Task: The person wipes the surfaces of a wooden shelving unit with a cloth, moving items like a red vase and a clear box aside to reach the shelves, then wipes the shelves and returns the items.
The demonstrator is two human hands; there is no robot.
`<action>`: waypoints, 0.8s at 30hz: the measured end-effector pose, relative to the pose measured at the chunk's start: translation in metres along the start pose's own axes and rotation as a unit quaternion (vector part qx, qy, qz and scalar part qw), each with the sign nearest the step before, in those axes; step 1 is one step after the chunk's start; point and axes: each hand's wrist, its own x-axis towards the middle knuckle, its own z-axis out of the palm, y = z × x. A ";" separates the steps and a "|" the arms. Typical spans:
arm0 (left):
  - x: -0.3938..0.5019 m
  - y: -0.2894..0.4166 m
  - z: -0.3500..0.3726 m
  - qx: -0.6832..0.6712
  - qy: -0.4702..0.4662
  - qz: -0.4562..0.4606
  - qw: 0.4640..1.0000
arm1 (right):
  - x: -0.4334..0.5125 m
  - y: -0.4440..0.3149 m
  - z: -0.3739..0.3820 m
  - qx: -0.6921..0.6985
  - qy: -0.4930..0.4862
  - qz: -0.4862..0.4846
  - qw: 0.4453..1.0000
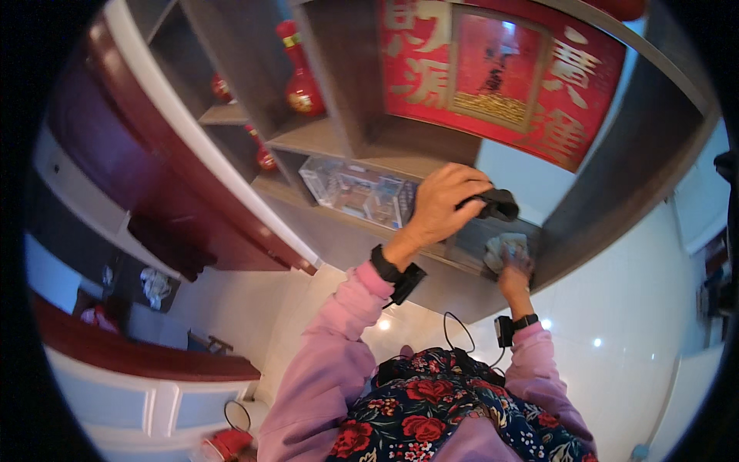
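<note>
My left hand (440, 205) is raised in front of the wooden shelf unit (404, 153), its fingers closed around a small dark object (502, 205) whose kind I cannot make out. Lower and to the right, my right hand (515, 270) presses a crumpled pale cloth (497, 249) inside the bottom right compartment, near the upright side panel (606, 190). Left of that compartment, a clear display case (361, 195) with a small model inside stands on the lower shelf.
Red gourd-shaped vases, one large (303, 86), stand in the left compartments. A red panel (418, 75) with gold writing and a framed picture (491, 69) backs the upper compartment. Dark red door (173, 190) at left; glossy tiled floor (606, 300) at right; a red object (228, 444) lies lower left.
</note>
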 end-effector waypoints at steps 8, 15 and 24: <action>0.001 0.004 -0.001 0.023 -0.031 -0.020 0.999 | -0.003 -0.009 -0.007 0.014 0.009 0.030 0.999; 0.002 0.002 0.001 0.023 -0.025 -0.018 0.999 | -0.003 -0.012 -0.008 0.039 0.013 0.045 0.998; 0.003 0.006 -0.001 0.005 -0.038 -0.038 0.999 | -0.003 -0.015 -0.017 0.061 -0.009 0.056 0.997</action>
